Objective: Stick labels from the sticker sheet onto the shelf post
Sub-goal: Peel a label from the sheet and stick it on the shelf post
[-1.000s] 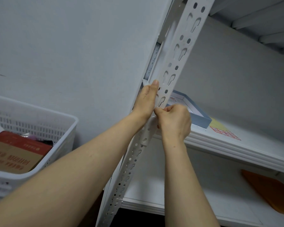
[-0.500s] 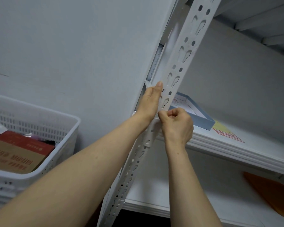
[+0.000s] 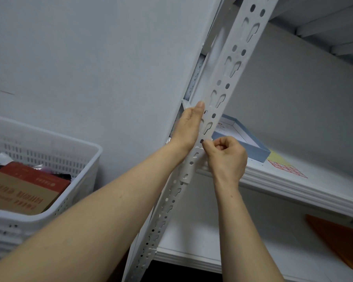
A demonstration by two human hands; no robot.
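Observation:
The white perforated shelf post point(image 3: 231, 64) runs diagonally up the middle of the view. My left hand point(image 3: 189, 127) lies flat along its left edge, fingers straight and together, thumb hidden behind the post. Just below, my right hand point(image 3: 225, 157) is curled into a fist, its thumb tip pressed on the post's face. Under that thumb a white label point(image 3: 192, 165) is stuck on the post, with the slots showing through it. The sticker sheet point(image 3: 286, 169), yellow with red-framed labels, lies on the middle shelf point(image 3: 293, 186) to the right.
A shallow blue box point(image 3: 251, 145) sits on the middle shelf behind my right hand. An orange flat thing point(image 3: 338, 243) lies on the lower shelf. At left, a white slotted basket point(image 3: 75, 159) holds a red-and-brown carton point(image 3: 27, 188). A grey wall fills the background.
The view has drifted slightly, so the post sits a little more to the right. Both hands keep their places on the post, and the right thumb stays pressed on it.

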